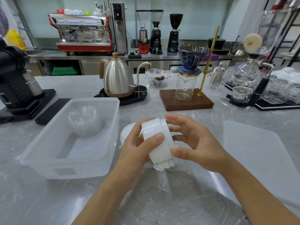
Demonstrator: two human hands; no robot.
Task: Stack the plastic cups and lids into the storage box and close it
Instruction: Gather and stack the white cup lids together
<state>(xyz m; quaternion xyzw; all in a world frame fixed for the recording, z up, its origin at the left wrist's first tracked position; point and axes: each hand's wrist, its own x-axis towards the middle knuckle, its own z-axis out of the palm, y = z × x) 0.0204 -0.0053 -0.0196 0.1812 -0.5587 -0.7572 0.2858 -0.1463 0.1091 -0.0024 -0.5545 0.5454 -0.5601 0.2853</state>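
Both hands met above the counter (48, 200), and between them they held one stack of white lids (155, 140) turned on its side. Left hand (138, 148) was curled round the near end, thumb pressed across the ribbed rims; right hand (193, 143) was half closed on the far end, thumb low and fingers spread over the top. How many lids made the stack could not be counted, though several small tabs stuck out at its lower edge.

One storage box (90, 168) stood open just left of the hands, its near right corner close to the left wrist. Inside it, toward the back, lay one stack of clear domed lids (84, 122); most of the box floor in front of that stack was bare. One box lid (259, 153) lay flat to the right, apart from the right hand, its far side running off toward the counter's edge. One white cup (125, 133) showed partly behind the left hand, beside the box wall. Bare counter stretched wide in front of the forearms.
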